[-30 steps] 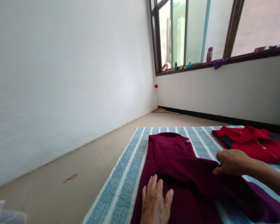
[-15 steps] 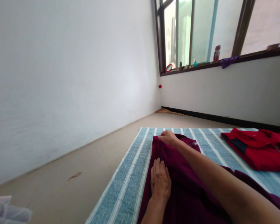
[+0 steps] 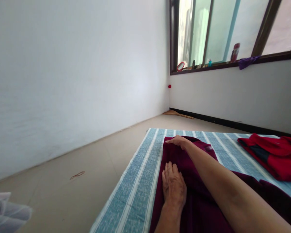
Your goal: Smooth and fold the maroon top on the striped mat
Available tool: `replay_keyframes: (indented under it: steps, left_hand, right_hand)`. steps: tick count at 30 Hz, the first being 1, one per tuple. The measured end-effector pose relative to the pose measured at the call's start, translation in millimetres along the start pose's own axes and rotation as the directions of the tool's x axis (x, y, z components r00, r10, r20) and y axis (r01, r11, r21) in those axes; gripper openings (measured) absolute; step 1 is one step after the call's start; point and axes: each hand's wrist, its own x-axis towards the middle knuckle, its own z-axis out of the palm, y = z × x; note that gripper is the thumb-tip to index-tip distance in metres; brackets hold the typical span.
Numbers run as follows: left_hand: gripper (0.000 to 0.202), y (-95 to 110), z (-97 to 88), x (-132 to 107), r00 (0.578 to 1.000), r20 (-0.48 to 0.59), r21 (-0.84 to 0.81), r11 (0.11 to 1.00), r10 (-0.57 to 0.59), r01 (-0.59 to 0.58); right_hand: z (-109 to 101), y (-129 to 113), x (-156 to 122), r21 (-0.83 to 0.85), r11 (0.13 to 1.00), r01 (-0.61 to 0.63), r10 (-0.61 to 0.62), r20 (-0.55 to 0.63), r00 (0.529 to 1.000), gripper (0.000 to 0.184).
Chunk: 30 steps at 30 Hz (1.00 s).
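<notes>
A dark purple garment [image 3: 199,155] lies partly folded on a blue-and-white striped sheet [image 3: 133,181]. My left hand [image 3: 174,187] rests flat on the garment near its left edge, with the fingers stretched forward. My right hand [image 3: 179,141] reaches across to the far left corner of the cloth. Its fingers stretch to the left over that corner, and it looks open. My right forearm covers part of the garment. A small light-coloured mark shows near the garment's far right edge.
A folded red and navy garment [image 3: 276,155] lies at the right of the sheet. White translucent material [image 3: 9,215] is at the lower left. A thin loop [image 3: 77,175] and a straw-coloured hand fan [image 3: 171,112] are on the floor. The windowsill holds a red-rimmed mirror [image 3: 180,66] and a bottle [image 3: 235,52].
The view has turned slightly left. My right hand has gone from gripping the garment's far left corner to lying over it with straighter fingers. My left hand stays flat on the cloth.
</notes>
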Motion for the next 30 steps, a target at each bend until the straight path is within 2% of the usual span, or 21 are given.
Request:
replay_keyframes:
  steps: [3,5,10,20,26,30]
  left_hand:
    - [0.042,1.9,1.2,1.0,1.0,-0.001,0.0,1.0,-0.021,0.021]
    - [0.042,3.1,1.3,2.1,0.999,-0.003,0.005,0.999,-0.033,0.033]
    - [0.044,6.6,-6.9,4.2,0.998,0.044,0.018,0.999,-0.038,0.037]
    - [0.048,5.2,-14.8,3.9,0.98,0.188,0.049,0.998,-0.057,0.049]
    - [0.046,1.9,-5.1,3.9,0.989,0.14,0.058,0.998,-0.043,0.035]
    - [0.045,-4.0,2.7,3.1,0.995,0.097,0.082,0.997,-0.022,0.014]
  right_hand:
    - [-0.8,-3.8,-1.2,0.008,0.997,-0.083,0.082,0.088,0.993,0.031]
    - [-1.2,-7.5,-0.1,0.001,0.994,-0.109,0.109,0.102,0.989,0.03]
    - [-1.8,-10.3,5.9,-0.058,0.996,-0.067,0.069,0.034,0.997,0.031]
    - [9.6,6.2,4.7,-0.321,0.945,-0.057,0.032,-0.081,0.996,0.032]
    - [-1.4,9.1,5.5,-0.362,0.932,-0.003,-0.015,-0.048,0.999,0.03]
    - [-1.5,12.5,-1.5,-0.426,0.904,-0.024,-0.029,-0.116,0.993,0.031]
